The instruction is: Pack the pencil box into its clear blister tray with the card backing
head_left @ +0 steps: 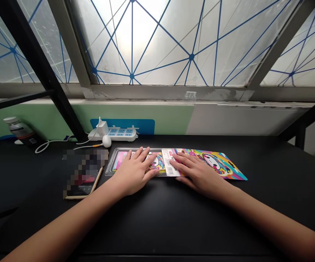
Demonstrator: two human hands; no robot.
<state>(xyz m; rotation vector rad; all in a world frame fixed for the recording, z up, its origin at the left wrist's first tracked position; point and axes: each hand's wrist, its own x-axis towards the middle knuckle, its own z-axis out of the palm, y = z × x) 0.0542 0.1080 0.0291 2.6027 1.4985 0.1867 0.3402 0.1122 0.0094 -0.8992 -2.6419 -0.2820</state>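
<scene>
A clear plastic blister tray [110,168] with pink and cartoon-printed items inside lies flat on the black table. My left hand [135,173] rests across it, fingers spread and stretched away from me. Joined to or overlapping its right end is a colourful cartoon-printed card [229,167] with a white barcode panel [169,165]. On that card lies my right hand [198,174], palm down, its fingers reaching left over the panel's edge. Both palms hide part of the tray and the print beneath. Whether the card is fixed to the tray I cannot tell.
A phone-like, partly blurred-out object [85,178] lies left of the tray. Behind it are a white power strip [121,134] with a plugged-in adapter, a round white piece [106,141] and cables. A bottle [20,129] stands far left. Black frame bars [41,69] rise beside the window.
</scene>
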